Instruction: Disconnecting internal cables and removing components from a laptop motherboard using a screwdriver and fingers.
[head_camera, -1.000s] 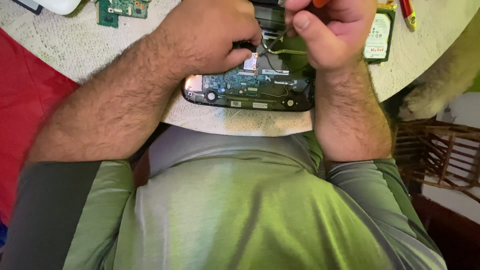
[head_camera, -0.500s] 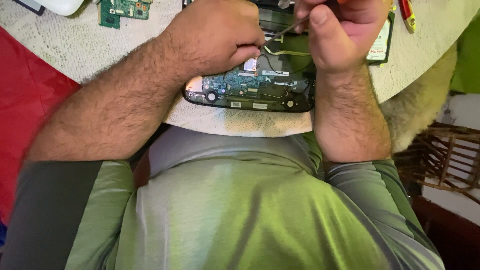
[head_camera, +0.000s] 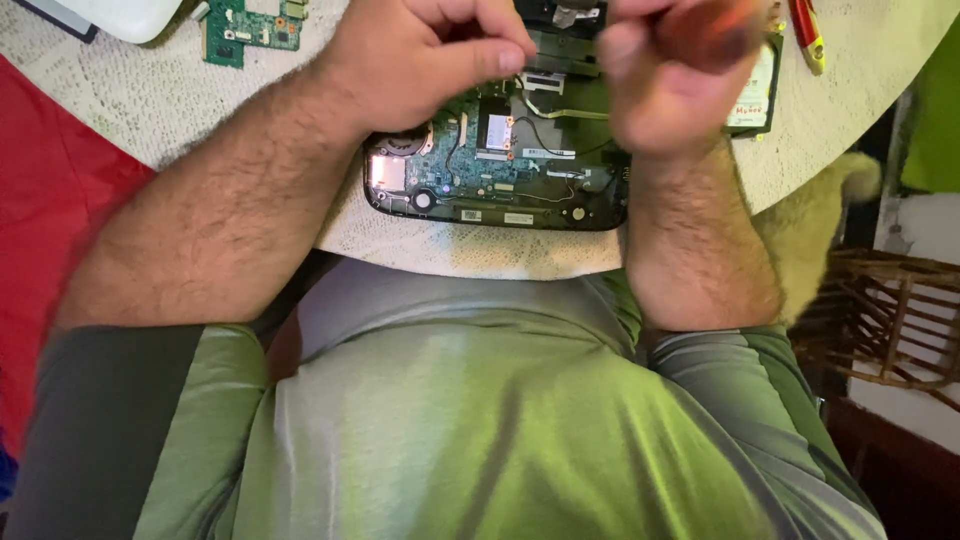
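Observation:
An opened laptop base (head_camera: 500, 190) lies on the near edge of a round table with a white lace cloth (head_camera: 470, 250); its green board, fan and cables show. My left hand (head_camera: 430, 55) hovers over the board's upper left with the fingers curled and the thumb pressed against the forefinger; nothing is visible in it. My right hand (head_camera: 670, 80) is blurred above the board's right side, closed around an orange-handled tool (head_camera: 725, 20) whose tip is hidden.
A loose green circuit board (head_camera: 250, 25) and a white object (head_camera: 110, 15) lie at the far left of the table. A labelled flat component (head_camera: 755, 95) and a red tool (head_camera: 808, 35) lie right. A wicker basket (head_camera: 890, 310) and pale fur (head_camera: 820, 230) lie beyond the table, red cloth (head_camera: 50, 220) at left.
My right hand has risen off the board and is now blurred with motion. My left hand has pulled up and left, uncovering more of the board.

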